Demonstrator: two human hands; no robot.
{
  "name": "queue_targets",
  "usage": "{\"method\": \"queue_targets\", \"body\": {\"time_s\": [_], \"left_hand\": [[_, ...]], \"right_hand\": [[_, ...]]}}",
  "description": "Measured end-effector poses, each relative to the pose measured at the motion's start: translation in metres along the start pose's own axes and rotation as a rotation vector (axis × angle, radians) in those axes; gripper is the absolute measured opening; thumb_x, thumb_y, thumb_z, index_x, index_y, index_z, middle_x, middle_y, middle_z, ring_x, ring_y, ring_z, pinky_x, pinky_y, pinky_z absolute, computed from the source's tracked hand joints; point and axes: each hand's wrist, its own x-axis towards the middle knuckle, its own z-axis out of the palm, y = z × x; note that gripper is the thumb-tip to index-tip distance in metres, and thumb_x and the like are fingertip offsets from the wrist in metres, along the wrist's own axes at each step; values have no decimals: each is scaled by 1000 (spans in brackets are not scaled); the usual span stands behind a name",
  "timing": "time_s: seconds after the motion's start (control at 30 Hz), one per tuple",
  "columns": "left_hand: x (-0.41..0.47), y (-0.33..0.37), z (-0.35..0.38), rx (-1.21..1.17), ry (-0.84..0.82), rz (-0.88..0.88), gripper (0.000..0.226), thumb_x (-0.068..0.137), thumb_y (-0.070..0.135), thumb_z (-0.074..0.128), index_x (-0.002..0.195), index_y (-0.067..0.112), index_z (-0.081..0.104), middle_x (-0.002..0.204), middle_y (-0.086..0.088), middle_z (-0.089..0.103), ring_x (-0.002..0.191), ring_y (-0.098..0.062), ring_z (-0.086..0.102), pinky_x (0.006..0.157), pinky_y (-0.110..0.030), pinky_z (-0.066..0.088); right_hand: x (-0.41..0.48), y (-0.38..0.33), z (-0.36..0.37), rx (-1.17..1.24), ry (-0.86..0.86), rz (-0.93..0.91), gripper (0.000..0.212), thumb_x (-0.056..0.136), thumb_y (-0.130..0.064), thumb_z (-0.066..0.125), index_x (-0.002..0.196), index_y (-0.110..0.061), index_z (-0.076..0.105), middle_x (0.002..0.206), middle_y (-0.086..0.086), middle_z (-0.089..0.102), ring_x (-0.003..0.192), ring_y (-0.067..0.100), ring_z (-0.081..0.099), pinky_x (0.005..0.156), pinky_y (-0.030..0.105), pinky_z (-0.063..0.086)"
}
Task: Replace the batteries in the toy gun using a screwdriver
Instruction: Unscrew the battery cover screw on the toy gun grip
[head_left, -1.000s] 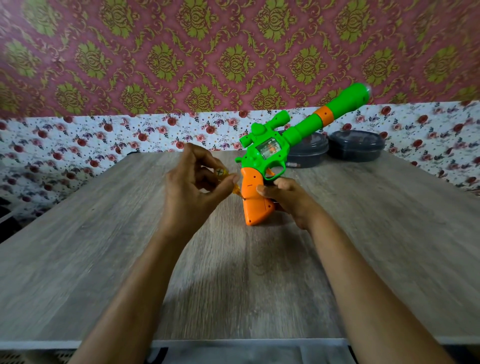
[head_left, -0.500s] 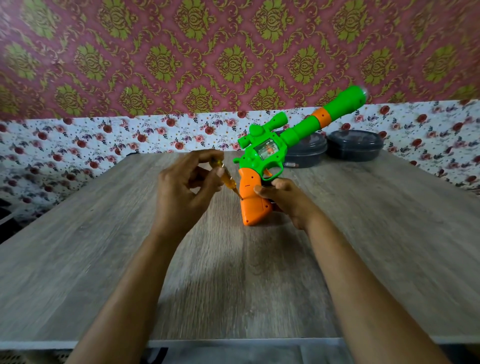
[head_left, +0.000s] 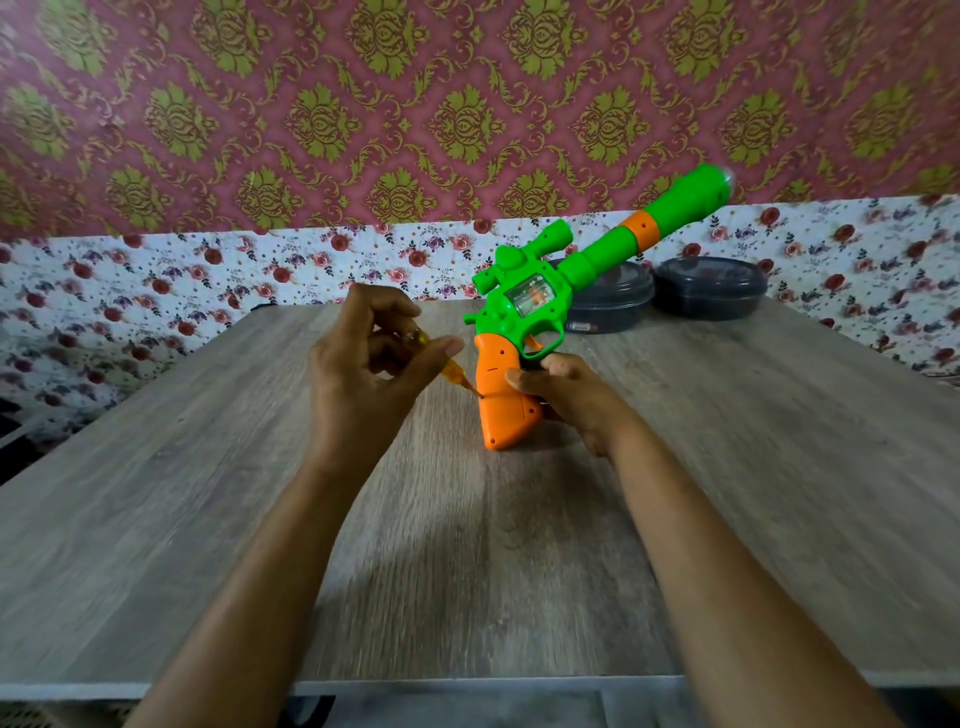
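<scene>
A green toy gun (head_left: 540, 296) with an orange grip (head_left: 501, 410) stands on its grip's butt on the wooden table (head_left: 208, 519), barrel slanting up to the right. My right hand (head_left: 563, 395) clasps the grip from the right side, thumb across its face. My left hand (head_left: 363, 374) pinches a small screwdriver (head_left: 454, 374) with a translucent yellow-orange handle between thumb and fingers. The screwdriver's tip touches the left edge of the orange grip about halfway down. Much of the handle is hidden by my fingers.
Two dark round lidded containers (head_left: 608, 304) (head_left: 709, 291) sit at the table's back right, behind the gun. A floral-papered wall (head_left: 156, 291) runs behind the table. The table's near edge (head_left: 467, 686) lies close below my forearms.
My left hand's fingers have shifted around the screwdriver's handle, and the handle now lies flatter, with its tip kept on the grip. The gun and right hand have stayed almost still.
</scene>
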Motion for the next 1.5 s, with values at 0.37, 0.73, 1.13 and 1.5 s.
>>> {"method": "queue_targets", "body": {"time_s": [0.37,0.73,1.13,1.5], "left_hand": [[0,-4,-2,71,-50,38,29,89,14,50,114,22,59,99,-9,66,71,-15,69,67,-31,58],[1,0,0,92,12,102,30,72,34,75,82,30,47,82,8,56,63,-6,56,53,-18,47],[0,8,3,69,-63,48,15,78,34,68,90,40,61,82,9,58,62,-17,59,51,-40,51],[-1,6,0,-11,-184,23,32,86,19,52,116,24,58,100,-1,69,70,-13,68,64,-29,57]], "right_hand": [[0,-3,2,-9,20,8,22,90,-16,57,111,-12,59,99,5,63,92,18,59,85,32,49],[-1,-2,2,44,-11,-33,21,89,-12,58,109,-12,59,89,0,63,80,9,60,71,20,52],[-2,-4,2,57,-20,-21,29,91,-10,54,119,-6,56,95,2,64,80,7,60,62,11,53],[-3,-6,1,24,-15,9,19,91,-16,55,110,-17,56,93,-3,63,81,7,60,65,15,52]]}}
